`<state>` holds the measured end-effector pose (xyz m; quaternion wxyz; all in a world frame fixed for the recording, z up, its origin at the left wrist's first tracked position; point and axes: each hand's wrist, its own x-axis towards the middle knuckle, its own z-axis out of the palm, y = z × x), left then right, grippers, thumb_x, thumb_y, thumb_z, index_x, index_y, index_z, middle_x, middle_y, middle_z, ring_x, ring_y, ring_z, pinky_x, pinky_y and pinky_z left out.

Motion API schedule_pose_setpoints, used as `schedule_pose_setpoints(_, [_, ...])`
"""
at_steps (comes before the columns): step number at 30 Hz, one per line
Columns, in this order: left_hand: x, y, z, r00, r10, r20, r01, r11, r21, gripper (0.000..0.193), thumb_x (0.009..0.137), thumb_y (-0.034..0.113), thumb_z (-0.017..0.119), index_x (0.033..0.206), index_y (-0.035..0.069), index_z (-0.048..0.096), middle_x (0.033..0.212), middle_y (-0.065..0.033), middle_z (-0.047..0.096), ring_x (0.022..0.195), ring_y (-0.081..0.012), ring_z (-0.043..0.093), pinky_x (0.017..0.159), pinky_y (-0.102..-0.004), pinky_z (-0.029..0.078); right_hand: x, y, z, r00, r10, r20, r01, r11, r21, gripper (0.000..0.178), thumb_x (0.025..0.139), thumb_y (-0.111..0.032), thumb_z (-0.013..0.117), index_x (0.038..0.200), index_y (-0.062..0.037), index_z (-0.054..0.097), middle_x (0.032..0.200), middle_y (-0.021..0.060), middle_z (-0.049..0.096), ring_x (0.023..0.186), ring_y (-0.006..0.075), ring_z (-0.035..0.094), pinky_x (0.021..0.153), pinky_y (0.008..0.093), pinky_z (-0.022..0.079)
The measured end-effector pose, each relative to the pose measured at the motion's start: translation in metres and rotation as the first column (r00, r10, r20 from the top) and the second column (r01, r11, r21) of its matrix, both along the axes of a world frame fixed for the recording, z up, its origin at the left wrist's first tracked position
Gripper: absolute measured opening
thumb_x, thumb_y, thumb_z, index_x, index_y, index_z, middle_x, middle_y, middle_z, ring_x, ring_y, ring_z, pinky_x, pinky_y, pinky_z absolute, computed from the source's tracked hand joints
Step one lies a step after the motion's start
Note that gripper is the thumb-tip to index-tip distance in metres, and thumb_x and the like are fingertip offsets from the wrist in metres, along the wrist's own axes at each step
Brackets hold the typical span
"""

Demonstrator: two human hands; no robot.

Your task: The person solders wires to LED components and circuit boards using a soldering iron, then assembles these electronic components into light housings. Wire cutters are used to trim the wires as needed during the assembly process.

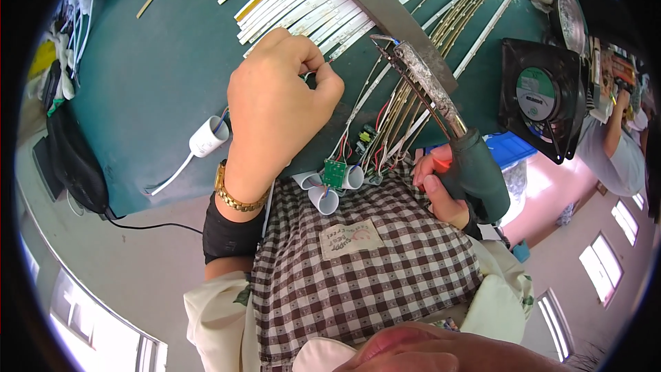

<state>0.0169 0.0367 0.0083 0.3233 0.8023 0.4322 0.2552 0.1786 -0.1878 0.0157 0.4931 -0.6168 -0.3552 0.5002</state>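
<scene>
My left hand [282, 96], with a gold watch at the wrist, is over the green table, thumb and forefinger pinched together. A bit of thin wire shows at the fingertips; what else they hold is hidden under the hand. A white plastic cylinder [208, 137] with a white cable lies left of the wrist, its blue wire running under the hand. My right hand [444, 193] is closed round the dark handle of a soldering gun [475, 172]. The gun's metal tip points up and left, near the strip ends. Between my hands sit a green circuit board [335, 173] and several white cylinders [323, 200].
Many white LED strips [303, 10] fan across the far table, with a dark curved bar [385, 10] over them. A black fan [540, 100] stands at right beside a blue bin [509, 150]. A black bag [76, 158] hangs at left. Another person's arm [615, 120] shows far right.
</scene>
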Motion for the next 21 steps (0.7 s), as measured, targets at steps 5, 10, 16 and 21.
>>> schedule_pose_setpoints(5, [0.006, -0.001, 0.0, 1.0, -0.006, -0.017, 0.007, 1.0, 0.017, 0.007, 0.067, 0.006, 0.068, 0.068, 0.005, 0.06, 0.069, -0.0073, 0.057, 0.062, -0.0242, 0.058, 0.054, -0.0342, 0.046, 0.002, -0.003, -0.002, 0.997, -0.074, -0.005, 0.075, 0.997, 0.019, 0.035, 0.093, -0.015, 0.06, 0.122, -0.005, 0.042, 0.081, 0.0085, 0.056, 0.075, 0.0185, 0.055, 0.071, 0.0348, 0.047])
schedule_pose_setpoints(10, [0.006, -0.003, 0.001, 0.999, -0.013, -0.037, 0.014, 1.0, 0.009, 0.007, 0.069, 0.006, 0.067, 0.07, 0.005, 0.06, 0.069, -0.0075, 0.058, 0.062, -0.0231, 0.058, 0.054, -0.0332, 0.045, 0.004, 0.0, -0.004, 0.997, -0.051, 0.06, 0.044, 0.993, 0.106, 0.039, 0.093, -0.012, 0.06, 0.126, -0.0053, 0.041, 0.081, 0.0085, 0.055, 0.074, 0.0182, 0.055, 0.07, 0.0337, 0.048])
schedule_pose_setpoints(16, [0.005, -0.004, 0.004, 0.996, -0.027, -0.083, 0.022, 0.998, -0.066, 0.006, 0.072, 0.005, 0.067, 0.074, 0.005, 0.061, 0.071, -0.0084, 0.062, 0.062, -0.0225, 0.06, 0.056, -0.0322, 0.046, 0.003, -0.001, -0.007, 0.994, -0.025, 0.108, 0.011, 0.991, 0.13, 0.038, 0.092, -0.008, 0.059, 0.126, -0.0038, 0.042, 0.078, 0.0085, 0.055, 0.073, 0.0176, 0.056, 0.067, 0.0312, 0.047])
schedule_pose_setpoints(21, [0.002, -0.005, 0.002, 0.998, -0.061, -0.034, 0.06, 0.997, -0.048, 0.007, 0.074, 0.003, 0.068, 0.08, 0.005, 0.064, 0.073, -0.0082, 0.063, 0.064, -0.0215, 0.061, 0.058, -0.0314, 0.048, 0.004, -0.008, -0.009, 0.972, -0.037, 0.232, 0.007, 0.992, 0.126, 0.038, 0.091, -0.006, 0.06, 0.125, -0.002, 0.043, 0.078, 0.0081, 0.055, 0.072, 0.017, 0.056, 0.066, 0.0312, 0.047])
